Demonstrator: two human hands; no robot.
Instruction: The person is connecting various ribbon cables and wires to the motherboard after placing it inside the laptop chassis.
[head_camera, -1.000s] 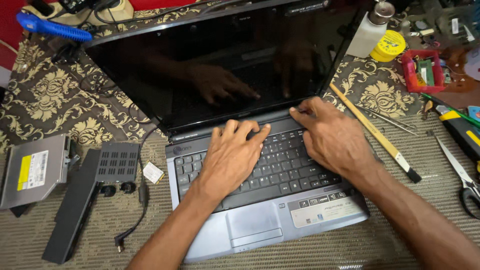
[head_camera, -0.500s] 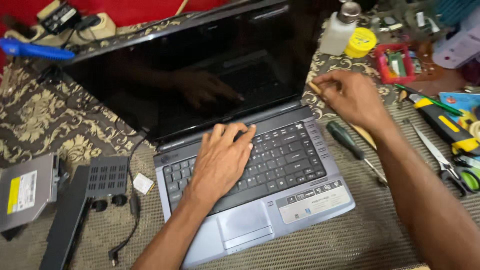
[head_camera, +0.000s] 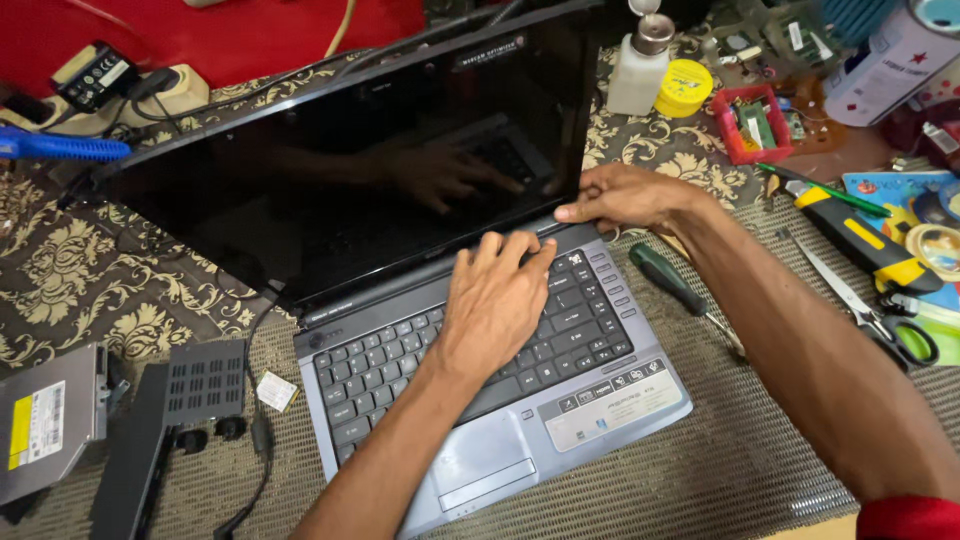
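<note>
Keys under left hand (head_camera: 497, 302) hidden.

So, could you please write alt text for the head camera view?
A person's left hand rests flat on an open laptop's keyboard while the right hand grips the screen's lower right corner. A green-handled screwdriver lies beside it.

Even, fairly bright diffuse light, soft shadows only. Dark laptop screen (head_camera: 350, 170) acts as a mirror, reflecting the left hand (head_camera: 495, 305); faint glare on its top bezel. Centre sharp, slight wide-angle stretch and softness at corners.
</note>
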